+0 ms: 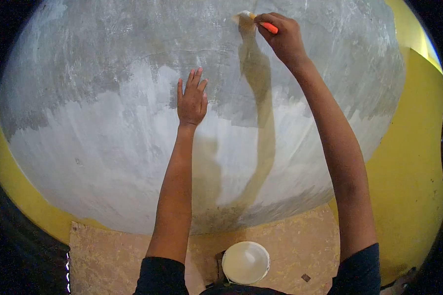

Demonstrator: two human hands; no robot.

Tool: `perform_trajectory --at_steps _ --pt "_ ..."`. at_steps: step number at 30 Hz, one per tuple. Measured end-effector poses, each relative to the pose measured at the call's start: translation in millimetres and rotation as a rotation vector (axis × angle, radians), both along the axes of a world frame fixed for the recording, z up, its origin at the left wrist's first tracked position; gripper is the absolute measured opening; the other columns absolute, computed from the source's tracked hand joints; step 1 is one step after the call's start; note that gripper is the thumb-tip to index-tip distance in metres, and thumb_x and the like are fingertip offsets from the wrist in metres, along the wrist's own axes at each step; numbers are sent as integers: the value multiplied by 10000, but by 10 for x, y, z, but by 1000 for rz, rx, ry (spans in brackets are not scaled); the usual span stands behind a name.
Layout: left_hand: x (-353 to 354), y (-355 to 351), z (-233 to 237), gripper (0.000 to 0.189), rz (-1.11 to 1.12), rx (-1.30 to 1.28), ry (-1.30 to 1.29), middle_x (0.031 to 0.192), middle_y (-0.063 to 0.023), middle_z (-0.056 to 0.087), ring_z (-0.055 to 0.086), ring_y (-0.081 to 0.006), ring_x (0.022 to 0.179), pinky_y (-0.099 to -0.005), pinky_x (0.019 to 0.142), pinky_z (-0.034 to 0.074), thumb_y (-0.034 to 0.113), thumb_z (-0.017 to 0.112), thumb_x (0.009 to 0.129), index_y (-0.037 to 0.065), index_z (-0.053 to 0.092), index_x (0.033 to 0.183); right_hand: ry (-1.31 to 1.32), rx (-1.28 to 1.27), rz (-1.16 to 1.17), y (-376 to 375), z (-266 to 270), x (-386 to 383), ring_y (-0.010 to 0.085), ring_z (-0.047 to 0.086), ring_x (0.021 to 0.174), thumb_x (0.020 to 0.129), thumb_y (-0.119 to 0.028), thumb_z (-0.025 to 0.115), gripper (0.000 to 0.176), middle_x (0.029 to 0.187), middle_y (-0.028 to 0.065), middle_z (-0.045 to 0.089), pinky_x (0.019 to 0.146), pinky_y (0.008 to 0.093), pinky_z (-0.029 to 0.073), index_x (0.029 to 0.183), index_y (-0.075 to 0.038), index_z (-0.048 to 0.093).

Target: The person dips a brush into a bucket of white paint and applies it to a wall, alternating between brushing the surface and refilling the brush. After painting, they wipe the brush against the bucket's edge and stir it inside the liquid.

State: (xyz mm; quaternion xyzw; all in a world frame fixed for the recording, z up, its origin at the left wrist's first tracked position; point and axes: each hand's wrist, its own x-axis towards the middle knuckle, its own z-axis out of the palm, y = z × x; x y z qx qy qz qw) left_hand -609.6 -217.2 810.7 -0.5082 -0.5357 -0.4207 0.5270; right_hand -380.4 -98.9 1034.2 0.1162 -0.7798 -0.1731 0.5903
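Note:
My right hand [284, 38] grips a paintbrush by its orange handle [269, 27], high on a grey wall [108, 54]. The bristles touch the wall and have a pale, whitish look. Lower and to the left, my left hand [192, 101] lies against the wall with its fingers stretched upward, holding nothing. White paint [128, 137] covers the wall's lower part in uneven streaks, with bare grey above. A round white bucket [246, 263] of whitish paint stands below, close to my body.
Yellow wall [403, 162] borders the grey area on the right, and a yellow strip shows at the left. Brownish, stained sheeting [108, 255] spreads below the wall. A small dark scrap [305, 278] lies right of the bucket. Shadows of my arms fall on the wall.

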Motion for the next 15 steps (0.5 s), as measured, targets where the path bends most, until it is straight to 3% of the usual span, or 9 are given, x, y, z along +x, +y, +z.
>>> perform_trajectory --at_steps 3,5,6,7,8,10,12,15 --pt "-2 -4 11 403 -2 -8 0 1592 -57 386 316 -256 1493 -536 1229 134 131 471 923 113 551 1318 119 87 54 -81 -389 -124 349 698 858 832 -75 657 287 1012 153 705 722 422 567 1115 -103 696" --pt "-4 -1 3 402 -6 -11 -5 1593 -57 384 312 -256 1495 -534 1229 130 134 470 925 113 550 1318 -55 33 -137 -82 -1111 -260 351 706 881 853 -64 623 408 1162 174 670 684 432 589 1254 -132 599" --pt "-9 3 -6 400 -3 -10 -5 1594 -58 383 309 -255 1497 -535 1229 128 138 471 925 112 551 1316 -124 39 -318 -36 -1563 -383 360 708 938 886 -110 615 372 1236 230 632 640 415 606 1256 -135 581" --pt "-18 6 -9 398 0 -13 -1 1594 -58 382 306 -255 1498 -535 1228 126 142 472 925 111 552 1314 -201 75 -292 -94 -1900 -378 374 696 1022 913 -152 608 310 1311 292 580 607 384 613 1222 -133 589" --pt "-28 7 12 398 -2 -21 0 1594 -58 382 306 -255 1498 -535 1228 126 142 472 925 111 552 1314 -191 46 -270 -196 -2229 -386 379 685 1066 911 -158 619 289 1372 302 533 598 371 610 1198 -127 593" --pt "-18 -6 -9 406 -1 -15 15 1598 -57 375 307 -257 1497 -543 1224 134 150 481 921 110 543 1320 -246 -53 -193 -278 -2742 -396 390 680 1066 894 -148 633 261 1337 299 554 606 385 612 1152 -116 614" --pt "-19 -25 -50 407 13 -31 14 1601 -54 370 305 -256 1498 -549 1222 136 153 487 919 115 543 1321 -390 -114 -194 -431 -2933 -251 395 681 1049 888 -145 633 260 1321 295 564 621 396 615 1146 -114 623" --pt "-33 -3 -93 410 42 -70 27 1606 -48 362 299 -251 1501 -556 1220 139 159 500 917 132 548 1324 -589 -222 -201 -424 -2802 -52 382 697 949 844 -113 663 280 1219 236 632 704 427 604 1123 -89 654"
